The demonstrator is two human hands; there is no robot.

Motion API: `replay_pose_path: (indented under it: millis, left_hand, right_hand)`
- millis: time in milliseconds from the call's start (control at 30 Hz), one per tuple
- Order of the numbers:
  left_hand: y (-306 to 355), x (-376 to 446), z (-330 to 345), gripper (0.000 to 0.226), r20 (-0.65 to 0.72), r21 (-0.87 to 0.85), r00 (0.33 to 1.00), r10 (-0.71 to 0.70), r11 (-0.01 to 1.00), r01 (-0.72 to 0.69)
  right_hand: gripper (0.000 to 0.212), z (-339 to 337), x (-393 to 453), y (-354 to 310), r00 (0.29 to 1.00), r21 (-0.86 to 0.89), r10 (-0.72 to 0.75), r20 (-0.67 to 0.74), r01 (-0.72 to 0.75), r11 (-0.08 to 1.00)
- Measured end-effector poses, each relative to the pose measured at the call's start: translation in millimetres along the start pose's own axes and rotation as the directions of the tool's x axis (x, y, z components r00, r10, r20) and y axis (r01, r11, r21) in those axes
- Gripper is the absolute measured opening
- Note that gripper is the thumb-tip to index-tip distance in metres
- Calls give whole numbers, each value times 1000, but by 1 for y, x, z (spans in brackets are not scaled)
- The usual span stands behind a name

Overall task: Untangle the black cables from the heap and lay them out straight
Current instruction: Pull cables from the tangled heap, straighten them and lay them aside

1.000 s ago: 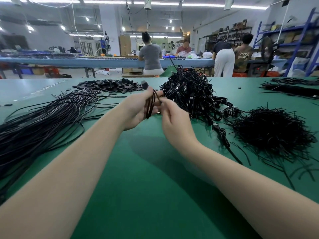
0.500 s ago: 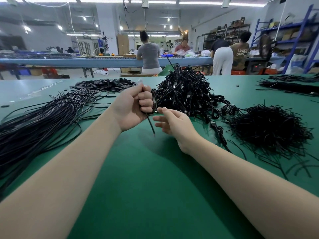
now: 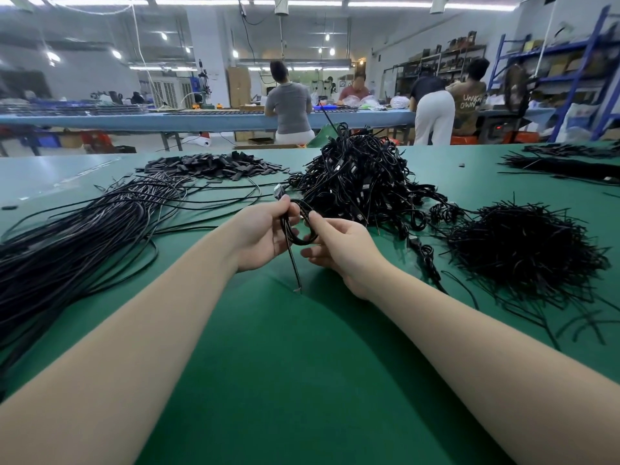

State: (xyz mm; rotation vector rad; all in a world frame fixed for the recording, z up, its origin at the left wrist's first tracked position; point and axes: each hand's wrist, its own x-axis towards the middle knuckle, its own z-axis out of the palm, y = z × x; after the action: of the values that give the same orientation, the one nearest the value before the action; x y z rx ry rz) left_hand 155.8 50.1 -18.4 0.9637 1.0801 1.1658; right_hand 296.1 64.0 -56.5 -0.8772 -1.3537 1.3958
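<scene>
Both hands, left hand (image 3: pixel 265 229) and right hand (image 3: pixel 342 250), pinch a glossy coiled cable (image 3: pixel 295 229). Behind it, a tangled heap (image 3: pixel 362 182) rests on the matte green worktop (image 3: pixel 302 380).

The place was a factory workshop for assembling cables, a big hall with long strip lights (image 3: pixel 419 3) on the ceiling. Wide green worktables (image 3: pixel 302 380) carried piles of black cables (image 3: pixel 362 182) and small black parts (image 3: pixel 214 166). Behind them, workers (image 3: pixel 290 105) stood at a long blue bench (image 3: pixel 201 120), and metal shelves (image 3: pixel 550 62) with boxes lined the right wall.
</scene>
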Motion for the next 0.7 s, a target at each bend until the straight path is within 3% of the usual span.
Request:
replay_pose_path:
  millis: [100,167,333,467,600,700]
  left_hand:
    - [2,-4,5,29,99,-230,994,34,973,-11]
    - [2,-6,9,30,138,-289,988,70,957,-27]
    - [-2,-4,16,37,90,-220,990,106,972,-85]
    - [-7,1,19,31,-38,-81,990,133,988,-135]
    - [-9,3,20,34,-85,3,978,192,981,-192]
    - [-15,5,23,37,-78,85,976,205,976,-198]
  right_hand:
    - [11,1,-1,0,999,-51,-21,38,23,998]
    - [10,1,-1,0,999,-54,-16,48,18,998]
    - [32,3,-2,-3,995,-85,0,103,9,996]
    - [21,5,-6,-2,974,-218,-96,203,140,966]
    - [21,12,-7,-2,973,-495,-202,109,229,838]
    - [27,14,-8,0,971,-740,-233,62,201,641]
